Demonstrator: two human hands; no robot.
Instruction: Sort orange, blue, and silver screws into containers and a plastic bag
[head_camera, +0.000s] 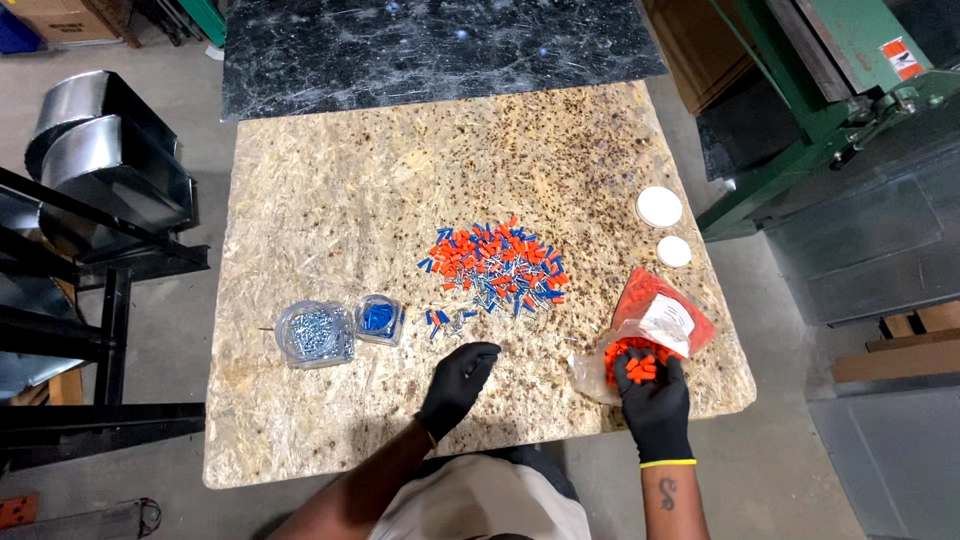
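Observation:
Both my hands wear black gloves. My right hand (652, 398) is cupped palm up at the mouth of a clear plastic bag (655, 322) of orange pieces, with several orange pieces lying in its palm. My left hand (457, 384) rests on the chipboard table (330, 190), fingers curled loosely, holding nothing that I can see. A mixed pile of orange and blue plastic pieces and small screws (495, 266) lies just beyond my left hand. A few stray blue and orange pieces (440, 320) sit near its fingertips.
Left of my hands stand a clear round tub of silver screws (315, 333) and a smaller clear tub of blue pieces (380, 319). Two white round lids (660, 206) (674, 251) lie at the right edge. A green machine (830, 90) stands to the right, metal ducting (100, 150) to the left.

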